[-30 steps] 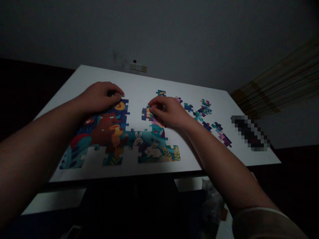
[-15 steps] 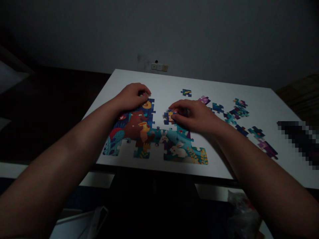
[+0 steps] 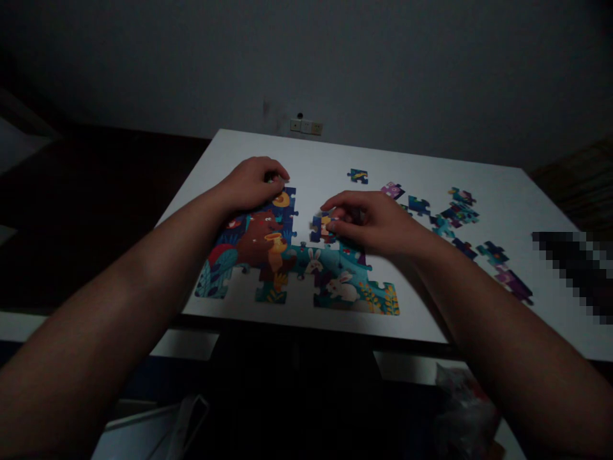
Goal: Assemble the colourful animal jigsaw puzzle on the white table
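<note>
A partly joined jigsaw puzzle [image 3: 261, 239] lies on the white table, with a brown bear at its left and white rabbits along the lower right. My left hand [image 3: 256, 182] rests on its far left corner, fingers curled down and thumb bent towards them, over a bit of coloured puzzle. Between the thumb and fingers of my right hand [image 3: 366, 220] is a dark blue and yellow jigsaw piece [image 3: 322, 228], just above the gap right of the bear. My right fingertips are partly hidden behind the thumb.
One loose piece [image 3: 358, 176] lies near the far side. Several more loose pieces [image 3: 460, 214] are scattered to the right on the white table [image 3: 287, 147]. A pixelated dark patch [image 3: 575, 271] covers the right edge. A clear plastic bag [image 3: 464, 409] is below the table.
My right hand has shifted the jigsaw piece slightly left and turned or tilted it a little. My left hand stays in place on the puzzle. The view has moved slightly.
</note>
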The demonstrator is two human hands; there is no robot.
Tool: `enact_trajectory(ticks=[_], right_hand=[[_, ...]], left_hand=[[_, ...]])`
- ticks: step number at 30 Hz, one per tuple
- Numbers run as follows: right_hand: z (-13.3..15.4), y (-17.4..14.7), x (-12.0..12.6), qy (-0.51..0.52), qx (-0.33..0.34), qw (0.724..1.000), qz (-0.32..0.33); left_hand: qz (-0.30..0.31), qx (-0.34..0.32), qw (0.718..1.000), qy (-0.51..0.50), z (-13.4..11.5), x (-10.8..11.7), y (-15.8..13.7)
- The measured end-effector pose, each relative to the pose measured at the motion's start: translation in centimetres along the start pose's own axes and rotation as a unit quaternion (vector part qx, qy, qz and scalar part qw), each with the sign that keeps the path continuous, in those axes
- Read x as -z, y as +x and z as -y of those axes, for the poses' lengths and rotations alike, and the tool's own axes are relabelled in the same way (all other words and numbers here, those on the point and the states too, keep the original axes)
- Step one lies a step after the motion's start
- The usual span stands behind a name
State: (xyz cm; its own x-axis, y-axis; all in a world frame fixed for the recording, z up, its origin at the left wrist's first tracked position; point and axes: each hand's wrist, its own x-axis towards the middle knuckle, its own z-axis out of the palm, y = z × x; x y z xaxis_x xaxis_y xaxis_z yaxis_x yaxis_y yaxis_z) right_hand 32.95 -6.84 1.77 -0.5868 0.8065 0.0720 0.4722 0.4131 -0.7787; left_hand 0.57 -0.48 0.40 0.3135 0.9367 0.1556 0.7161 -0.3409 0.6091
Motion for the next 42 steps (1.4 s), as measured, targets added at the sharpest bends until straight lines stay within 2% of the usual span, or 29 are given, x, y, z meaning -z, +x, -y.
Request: enact_trajectory(ticks=[7, 20, 29, 33, 36, 42], right_hand=[[0.1, -0.2, 0.4, -0.052, 0.003, 0.997, 0.050], [0.1, -0.1, 1.0, -0.088, 0.015, 0.995, 0.051], [0.1, -0.1, 0.9, -0.075, 0.007, 0.996, 0.054], [0.2, -0.1, 0.6, -0.036, 0.017, 0.999, 0.016], [0.4, -0.1, 0.5, -0.014, 0.027, 0.999, -0.045], [-0.3, 0.4, 0.6, 0.044, 0.003, 0.989, -0.144]], left_hand=[[-0.001, 0.007, 1.000, 0.009, -0.1, 0.0, 0.0], [0.002, 0.003, 1.000, 0.006, 0.2, -0.1, 0.1], [0.002, 0.009, 1.000, -0.001, 0.1, -0.1, 0.0], [0.000, 0.013, 1.000, -0.003, 0.2, -0.1, -0.1], [0.001, 0.012, 1.000, 0.001, 0.2, -0.1, -0.1], [0.004, 0.012, 1.000, 0.005, 0.1, 0.0, -0.1]])
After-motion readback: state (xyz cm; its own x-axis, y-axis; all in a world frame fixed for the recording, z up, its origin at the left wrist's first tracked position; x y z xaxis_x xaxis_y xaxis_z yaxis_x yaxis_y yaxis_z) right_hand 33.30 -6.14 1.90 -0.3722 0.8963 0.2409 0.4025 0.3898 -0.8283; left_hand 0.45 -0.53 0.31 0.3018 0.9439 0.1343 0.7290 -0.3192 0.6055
